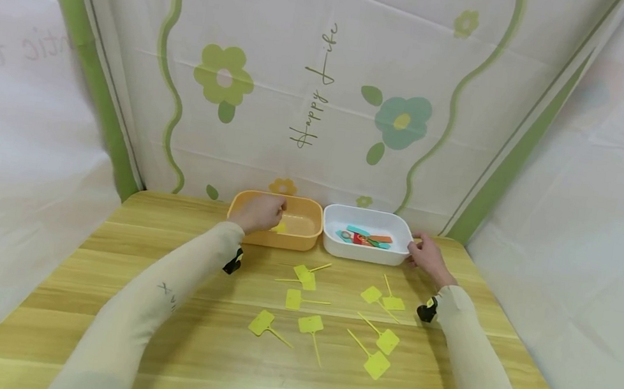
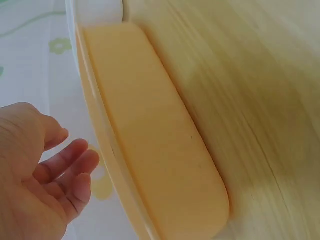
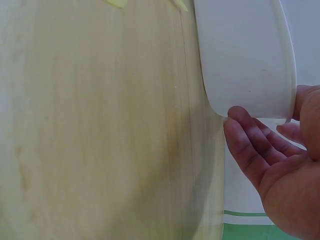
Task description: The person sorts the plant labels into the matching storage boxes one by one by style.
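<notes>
My left hand hovers over the orange bin, fingers loosely bent and nothing between them. In the left wrist view, that hand is beside the bin's rim. A yellow tag lies inside this bin, partly hidden by the hand. At the right end of the white bin, my right hand grips the end wall; the right wrist view shows fingertips against its lower corner. Inside the white bin lie several coloured tags, blue, red, orange and green.
Several yellow tags with thin stems, among them one tag near the middle, are spread across the wooden table in front of the bins. The bins stand side by side at the table's back edge, against a printed curtain. White curtains hang at both sides.
</notes>
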